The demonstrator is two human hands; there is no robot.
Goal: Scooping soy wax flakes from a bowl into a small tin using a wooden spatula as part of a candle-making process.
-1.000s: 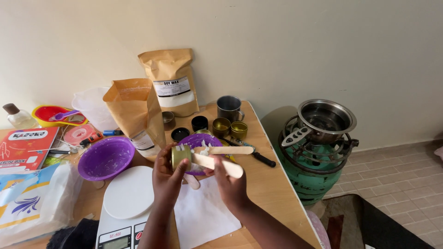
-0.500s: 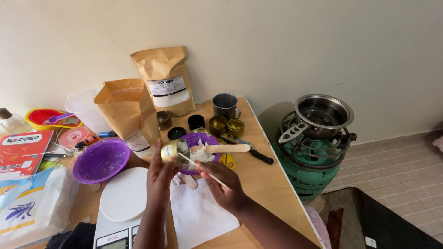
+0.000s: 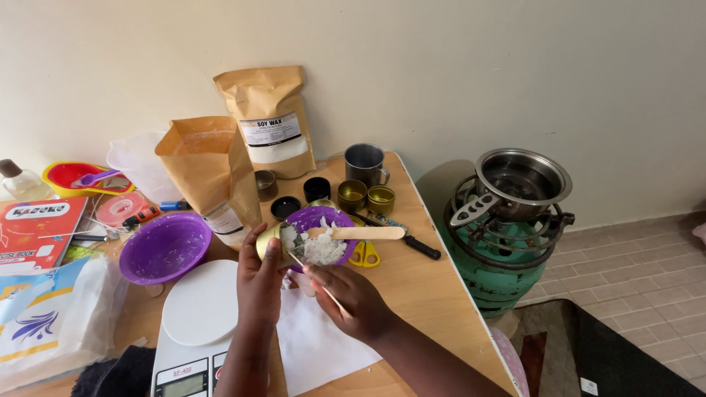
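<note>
Landmark: purple bowl of white flakes [image 3: 323, 231], near middle of wooden table [image 3: 434, 287]

- Left hand [image 3: 259, 283] just in front-left of that bowl, fingers curled shut round a small gold tin [image 3: 273, 241]; tin tipped on its side, mouth toward the bowl rim, some white flakes showing at the mouth
- Right hand [image 3: 351, 294] in front of the bowl, fingers pinched narrow on a thin stick [image 3: 312, 278]; stick runs from the hand up to the tin's mouth
- Flat wooden stirrer [image 3: 357, 233] lies across the bowl's top, not held
- White paper sheet [image 3: 316, 342] spread under both hands, in front of the bowl; white kitchen scale [image 3: 198, 323] to its left

Risks, as judged:
- Tin is tilted with flakes at the lip; a wider tilt or a hard poke could drop flakes on the paper or table instead of the bowl
- Thin stick looks slight; pushing on packed flakes could bend or snap it
- Hands work close to the resting stirrer; a knock could flip it off the bowl and scatter flakes

Pose: both forearms come up from the near edge, left wrist straight with thumb over the tin, right wrist turned inward, knuckles up

Behind the bowl: small tins, metal mug [image 3: 365, 163], two brown paper bags
</note>
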